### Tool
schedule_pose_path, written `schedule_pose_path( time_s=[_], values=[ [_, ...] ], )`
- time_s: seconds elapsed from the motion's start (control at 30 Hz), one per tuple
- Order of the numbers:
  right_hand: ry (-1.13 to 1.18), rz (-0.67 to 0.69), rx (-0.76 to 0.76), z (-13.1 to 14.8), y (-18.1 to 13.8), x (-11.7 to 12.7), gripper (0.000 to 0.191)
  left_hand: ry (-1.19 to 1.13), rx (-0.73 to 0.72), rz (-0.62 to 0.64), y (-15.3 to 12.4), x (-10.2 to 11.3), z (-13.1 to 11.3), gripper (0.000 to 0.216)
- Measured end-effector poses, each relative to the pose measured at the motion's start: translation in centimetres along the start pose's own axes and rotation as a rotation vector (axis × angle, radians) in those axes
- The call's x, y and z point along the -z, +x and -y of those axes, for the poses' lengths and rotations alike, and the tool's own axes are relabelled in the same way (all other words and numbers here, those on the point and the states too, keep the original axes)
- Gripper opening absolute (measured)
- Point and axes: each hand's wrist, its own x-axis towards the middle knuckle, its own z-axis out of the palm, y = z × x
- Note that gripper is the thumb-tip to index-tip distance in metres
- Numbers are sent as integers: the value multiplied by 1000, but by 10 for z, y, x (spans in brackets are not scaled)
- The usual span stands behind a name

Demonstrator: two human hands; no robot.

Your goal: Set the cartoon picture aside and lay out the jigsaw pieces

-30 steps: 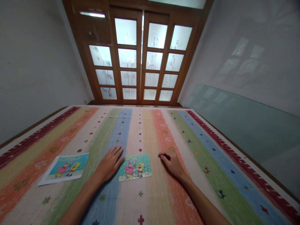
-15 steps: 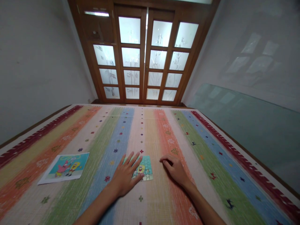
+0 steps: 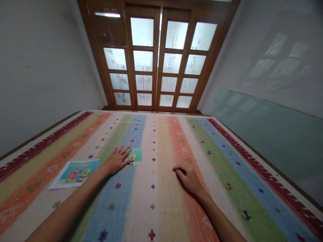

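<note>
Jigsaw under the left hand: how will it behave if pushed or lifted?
The jigsaw looks thin and lies flat, so probably light, unlikely to roll. Under the spread left hand, it should mostly slide whole on the cloth; lifted by an edge, its pieces would likely separate.

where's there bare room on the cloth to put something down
Bare cloth shows between the puzzle and the right grip, between the left arm and right arm, and beyond the puzzle toward the doors. Crowded at left: the left grip partly covers the puzzle, with the print alongside the left arm.
</note>
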Motion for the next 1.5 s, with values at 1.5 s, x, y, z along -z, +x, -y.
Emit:
schedule_pose_path(
  time_s=[1.5],
  values=[
    [-33, 34, 50, 6, 0, 2, 23, -64, 234, -227, -30, -5, -4, 73]
  ],
)
